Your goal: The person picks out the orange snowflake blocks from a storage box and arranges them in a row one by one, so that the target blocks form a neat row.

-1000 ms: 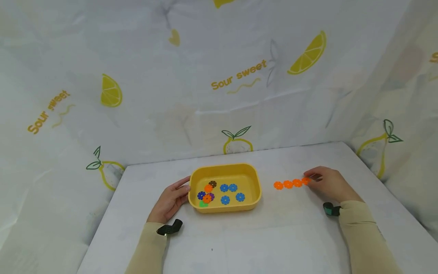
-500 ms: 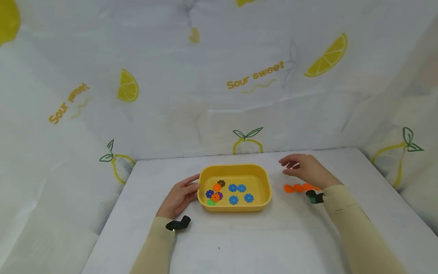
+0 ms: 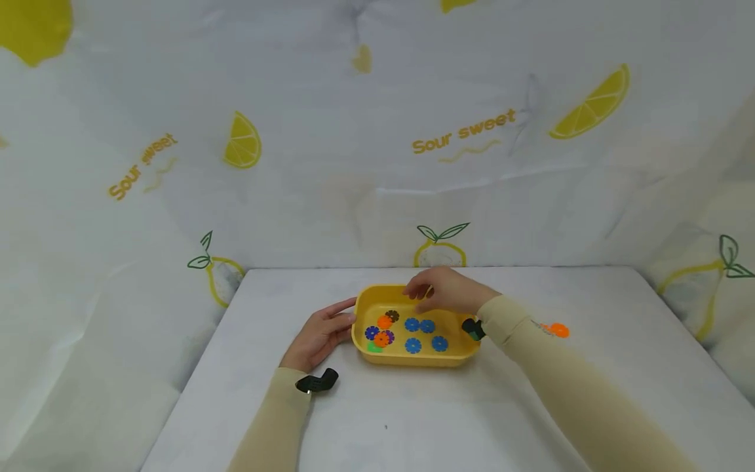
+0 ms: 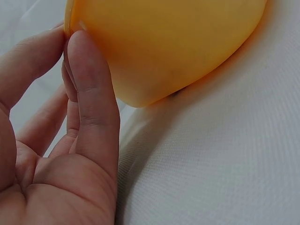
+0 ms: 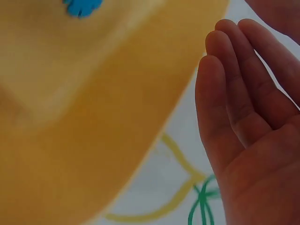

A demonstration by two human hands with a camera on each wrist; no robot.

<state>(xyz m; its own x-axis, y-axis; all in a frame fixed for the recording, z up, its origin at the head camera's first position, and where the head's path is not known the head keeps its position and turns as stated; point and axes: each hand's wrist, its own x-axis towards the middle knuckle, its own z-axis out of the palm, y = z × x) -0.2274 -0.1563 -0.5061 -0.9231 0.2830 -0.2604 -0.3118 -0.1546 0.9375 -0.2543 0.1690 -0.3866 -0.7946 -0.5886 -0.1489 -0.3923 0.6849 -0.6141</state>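
A yellow plastic tray (image 3: 415, 360) stands on the table with several notched snowflake discs in it. My left hand (image 3: 318, 335) holds the tray's left end, thumb and fingers at the rim in the left wrist view. Above the back part of the tray hovers my right hand (image 3: 451, 292), fingers slightly bent and nothing held. In the right wrist view its fingers (image 5: 213, 93) are apart from the tray wall. Below it lie blue discs (image 3: 413, 345). A brown disc (image 3: 392, 316), orange discs (image 3: 382, 339), a dark blue disc (image 3: 371, 333) and a green piece (image 3: 374, 347) cluster at the left.
On the table right of the tray lie orange discs (image 3: 559, 330), mostly hidden behind my right sleeve (image 3: 566, 373). A white cloth (image 3: 330, 183) with lemon prints hangs behind the white table (image 3: 377, 406).
My right hand has left the row of orange discs and moved left over the tray. The left hand stays at the tray. The head view has shifted, so things sit further right.
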